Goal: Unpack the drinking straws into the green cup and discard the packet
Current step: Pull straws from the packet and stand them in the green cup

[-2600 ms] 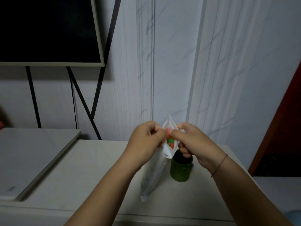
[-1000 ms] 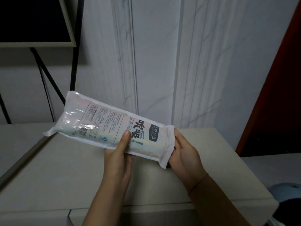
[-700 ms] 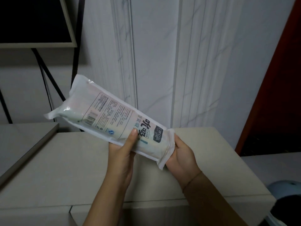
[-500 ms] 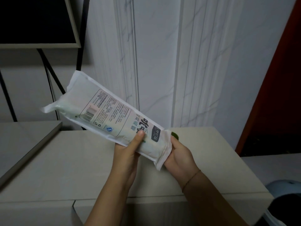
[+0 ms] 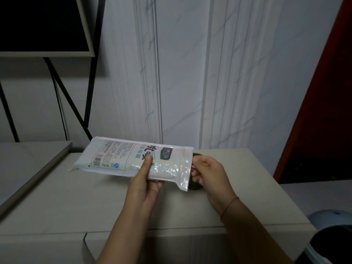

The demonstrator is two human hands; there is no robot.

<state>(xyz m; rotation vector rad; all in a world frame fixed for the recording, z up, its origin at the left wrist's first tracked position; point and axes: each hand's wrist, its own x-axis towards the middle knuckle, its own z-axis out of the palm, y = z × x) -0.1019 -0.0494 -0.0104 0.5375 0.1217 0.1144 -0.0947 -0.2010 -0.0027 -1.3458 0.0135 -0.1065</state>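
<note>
A white plastic packet of drinking straws lies nearly level above the counter, printed side up. My left hand grips it from below, thumb pressed on top near the middle. My right hand sits at the packet's right, opened end, fingers pinched at the clear plastic edge; whether a straw is between them I cannot tell. The green cup stands on the counter behind that end, mostly hidden by the packet and my right hand.
The pale counter runs from a raised grey slab at left to an edge at right. A dark screen on a black stand hangs at upper left. A light blue bin with a dark opening sits at bottom right.
The packet has swung down from a tilted pose, left end high, to almost level and lower over the counter. My right hand shifted to the packet's open right end.
</note>
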